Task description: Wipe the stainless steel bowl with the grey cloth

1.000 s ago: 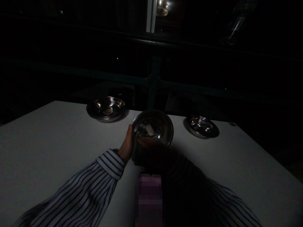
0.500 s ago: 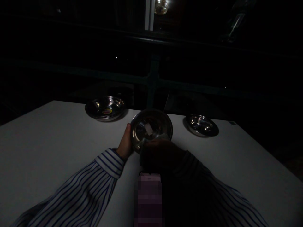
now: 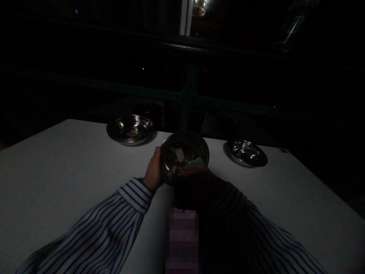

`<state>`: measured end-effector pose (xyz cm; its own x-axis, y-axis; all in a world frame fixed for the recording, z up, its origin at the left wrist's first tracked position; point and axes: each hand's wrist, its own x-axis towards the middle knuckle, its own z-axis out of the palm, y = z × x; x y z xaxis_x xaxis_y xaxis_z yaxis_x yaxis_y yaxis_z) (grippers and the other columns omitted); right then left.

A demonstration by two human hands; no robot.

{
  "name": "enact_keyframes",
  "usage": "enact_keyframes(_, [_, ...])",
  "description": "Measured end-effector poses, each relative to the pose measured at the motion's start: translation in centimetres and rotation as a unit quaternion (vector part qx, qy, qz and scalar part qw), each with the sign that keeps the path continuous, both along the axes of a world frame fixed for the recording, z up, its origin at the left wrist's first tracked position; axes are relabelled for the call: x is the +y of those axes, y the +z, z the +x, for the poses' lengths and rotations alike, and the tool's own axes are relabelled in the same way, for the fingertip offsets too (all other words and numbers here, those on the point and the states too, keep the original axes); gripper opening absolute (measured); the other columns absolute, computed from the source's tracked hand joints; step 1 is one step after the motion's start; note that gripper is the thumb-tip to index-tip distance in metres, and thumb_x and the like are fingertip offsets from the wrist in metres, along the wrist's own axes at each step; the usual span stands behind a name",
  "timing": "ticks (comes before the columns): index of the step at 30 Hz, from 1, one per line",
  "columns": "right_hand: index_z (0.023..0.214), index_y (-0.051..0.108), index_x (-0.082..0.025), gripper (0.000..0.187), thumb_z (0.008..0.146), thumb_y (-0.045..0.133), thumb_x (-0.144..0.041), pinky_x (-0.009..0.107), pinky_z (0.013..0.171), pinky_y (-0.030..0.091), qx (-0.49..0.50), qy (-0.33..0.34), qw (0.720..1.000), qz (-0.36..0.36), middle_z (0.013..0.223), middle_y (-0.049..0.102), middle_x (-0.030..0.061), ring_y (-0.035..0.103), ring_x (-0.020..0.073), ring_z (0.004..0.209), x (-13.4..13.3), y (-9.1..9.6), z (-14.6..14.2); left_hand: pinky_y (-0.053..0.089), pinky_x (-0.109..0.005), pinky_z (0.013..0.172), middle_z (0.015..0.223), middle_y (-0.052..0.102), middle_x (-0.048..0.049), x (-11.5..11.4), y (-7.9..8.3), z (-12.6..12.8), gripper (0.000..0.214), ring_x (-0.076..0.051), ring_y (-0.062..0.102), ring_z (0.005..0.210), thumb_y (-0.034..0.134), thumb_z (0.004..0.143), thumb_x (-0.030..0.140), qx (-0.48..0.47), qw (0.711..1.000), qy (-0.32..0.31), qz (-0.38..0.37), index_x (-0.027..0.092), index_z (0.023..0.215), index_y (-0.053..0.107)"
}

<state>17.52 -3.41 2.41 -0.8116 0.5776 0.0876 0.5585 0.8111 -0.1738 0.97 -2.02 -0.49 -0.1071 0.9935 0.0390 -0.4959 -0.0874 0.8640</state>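
Observation:
A shiny metal bowl (image 3: pixel 185 142) is held tilted over the middle of the table, its inside facing me, with a pale rectangular patch on its bottom. My left hand (image 3: pixel 153 171) grips its left rim, thumb on the edge and the other fingers hidden behind. Across the lower right of the bowl lies my right hand (image 3: pixel 198 182), in deep shadow, closed on a greyish cloth (image 3: pixel 198 163) that touches the bowl's inside. Most of the cloth and the right fingers are hard to make out.
On the white table (image 3: pixel 85 167), a stack of metal bowls (image 3: pixel 129 129) with a yellow-and-red sticker stands at the back left. Other metal bowls (image 3: pixel 247 153) sit at the back right. A pinkish, pixelated object (image 3: pixel 182 239) shows near me. Beyond the table's far edge everything is dark.
The whole view has shifted slightly, with things appearing a little further right. My right hand and the cloth have moved slightly against the bowl's inside; the left hand keeps its grip.

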Motion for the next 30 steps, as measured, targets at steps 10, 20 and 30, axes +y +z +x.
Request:
enact_keyframes(10, [0.109, 0.056, -0.017, 0.029, 0.080, 0.051, -0.020, 0.026, 0.073, 0.044, 0.090, 0.040, 0.995, 0.018, 0.096, 0.065, 0.0067, 0.061, 0.0154, 0.084, 0.2, -1.7, -0.6, 0.041, -0.038, 0.095, 0.095, 0.071, -0.0068, 0.2, 0.3, -0.8, 0.055, -0.026, 0.060, 0.103, 0.048, 0.075, 0.062, 0.037, 0.999, -0.013, 0.020, 0.016, 0.097, 0.067])
enact_keyframes(20, [0.104, 0.064, -0.019, 0.031, 0.075, 0.055, -0.027, 0.036, 0.086, 0.040, 0.001, 0.051, 0.998, 0.030, 0.110, 0.065, 0.0058, 0.058, 0.0216, 0.103, 1.2, -1.1, 1.6, 0.043, -0.038, 0.093, 0.096, 0.072, -0.0057, 0.0, 2.5, -1.6, 0.049, -0.026, 0.062, 0.100, 0.049, 0.078, 0.056, 0.041, 0.998, -0.036, -0.024, 0.018, 0.104, 0.066])
enact_keyframes(30, [0.106, 0.060, -0.021, 0.030, 0.078, 0.053, -0.028, 0.036, 0.083, 0.039, -0.002, 0.012, 0.996, 0.085, 0.103, 0.065, 0.0082, 0.058, 0.0223, 0.098, 0.1, 0.2, -0.2, 0.043, -0.043, 0.094, 0.099, 0.071, -0.0084, -0.4, 3.1, -0.9, 0.061, -0.029, 0.060, 0.104, 0.040, 0.078, 0.063, -0.031, 0.995, -0.078, -0.056, 0.017, 0.112, 0.063])
